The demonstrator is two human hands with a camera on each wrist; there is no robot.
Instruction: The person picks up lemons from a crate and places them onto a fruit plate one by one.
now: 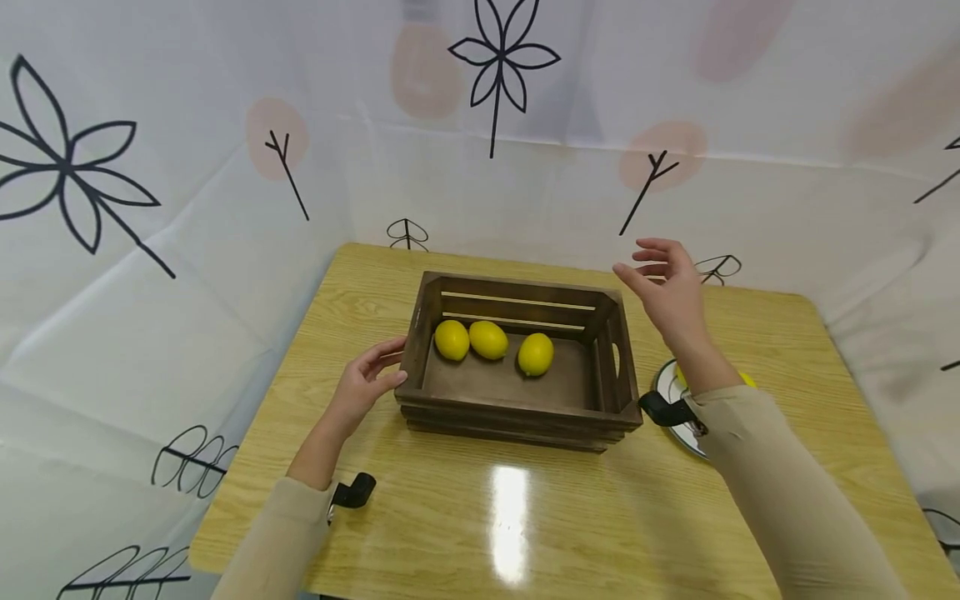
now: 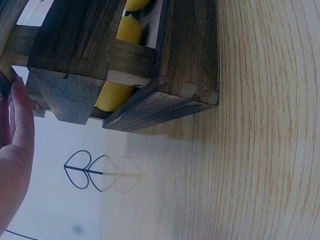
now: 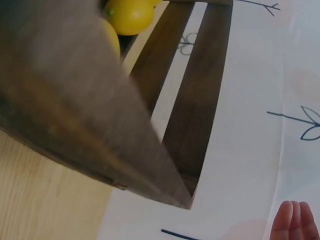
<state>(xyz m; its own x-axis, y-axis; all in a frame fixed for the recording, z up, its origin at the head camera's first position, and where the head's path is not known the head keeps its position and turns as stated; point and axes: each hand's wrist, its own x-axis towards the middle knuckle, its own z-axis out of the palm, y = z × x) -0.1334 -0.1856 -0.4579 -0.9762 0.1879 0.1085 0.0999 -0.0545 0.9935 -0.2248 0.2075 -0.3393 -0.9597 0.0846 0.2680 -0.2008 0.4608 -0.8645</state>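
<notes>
A dark brown slatted wooden crate (image 1: 510, 421) stands on the table with three lemons (image 1: 536, 355) inside, two side by side at the left and one nearer the middle. At the crate's left end is my left hand (image 1: 367, 379), its fingertips and thumb against the outer side. The left wrist view shows those fingers (image 2: 22, 117) nearly straight beside the wooden slats. My right hand (image 1: 670, 292) is raised past the crate's back right corner, fingers loosely bent and holding nothing. Only its fingertips (image 3: 295, 220) show in the right wrist view.
Partly hidden under my right forearm, a white plate (image 1: 666, 385) with a dark rim holds yellow fruit (image 1: 747, 379). The light wooden table (image 1: 360, 517) meets white patterned cloth (image 1: 525, 200) at the back and sides.
</notes>
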